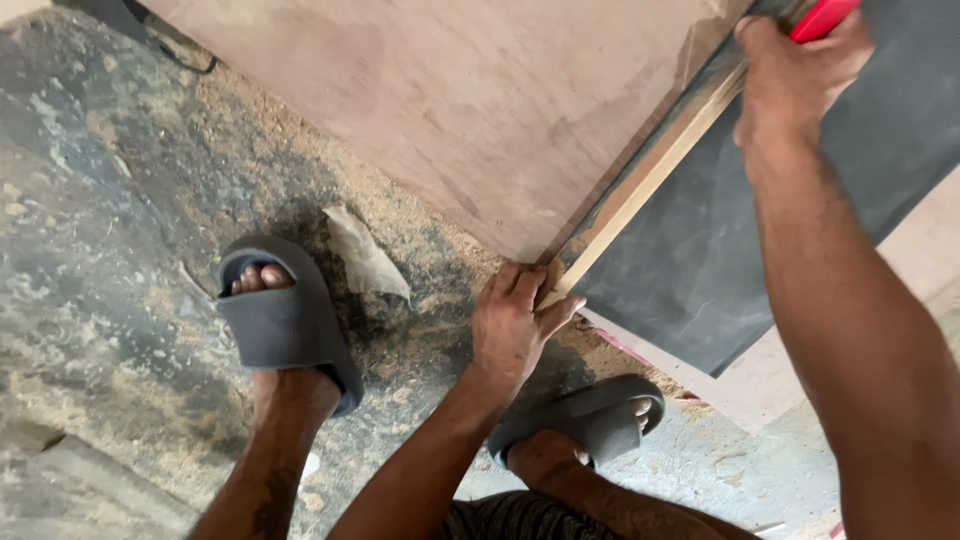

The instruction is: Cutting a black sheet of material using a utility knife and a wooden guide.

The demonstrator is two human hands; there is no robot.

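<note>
**Hands on a wooden strip at the plywood's edge**

Wood strip (640, 190), pale and narrow, runs diagonally from the lower middle of the view up toward the top right, lying along the edge of a large pinkish-brown plywood sheet (480, 110). Its lower end sits at the sheet's corner, where the left hand (512, 325) meets it: the fingers are curled over the corner and the thumb is spread out against the strip's end, so the hand is partly closed around the wood there. Higher up, near the top right, the right hand (795, 75) is closed in a fist around a red-handled tool (825, 18), of which only the red grip shows; the working end is hidden, and the hand rests on or just over the upper stretch of the strip.

On the far side of the strip lies a dark grey board (740, 230), touching the strip along its length, with a paler panel (800, 385) showing under its lower edge.

Below, the floor (90, 260) is rough concrete, thickly dusted with sawdust that is heaviest near the plywood. A crumpled scrap of paper (365, 255) lies on it just beside the sheet's edge. Both of the person's feet wear grey slide sandals: the left sandal (285, 320) well left of the hands, the right sandal (590, 415) just below the left hand.
</note>
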